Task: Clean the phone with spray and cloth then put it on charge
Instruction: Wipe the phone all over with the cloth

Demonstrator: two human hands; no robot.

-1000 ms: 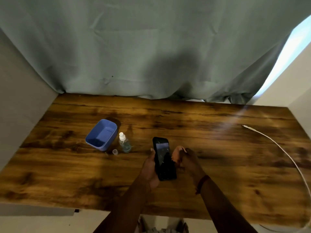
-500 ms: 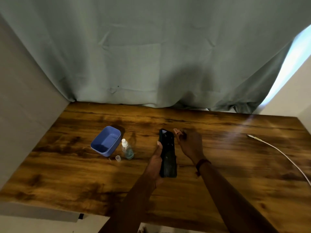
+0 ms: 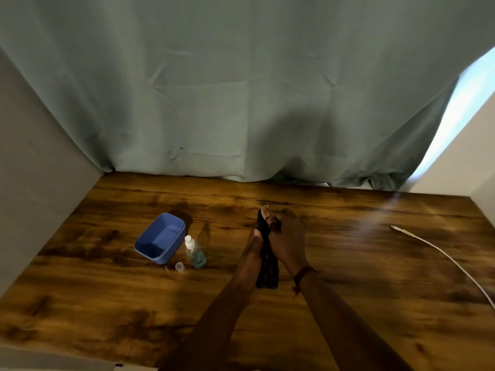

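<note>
wooden desk [image 3: 348, 303], curtain behind. my left hand [image 3: 253, 259] clamps the phone [image 3: 266, 269]; right hand [image 3: 288, 241] pinches the cloth [image 3: 265, 212]. wipe gently, keep grip firm.

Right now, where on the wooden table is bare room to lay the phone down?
Free: the wide stretch between the right hand and the white charging cable, and the near-left corner. Crowded: the blue plastic tub, clear spray bottle and small cap.

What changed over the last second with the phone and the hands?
The left hand still holds the phone, now turned edge-on to the camera. The right hand, still pinching a small cloth, moved up against the phone's top. Bottle, cap, blue tub and cable stayed put.
</note>
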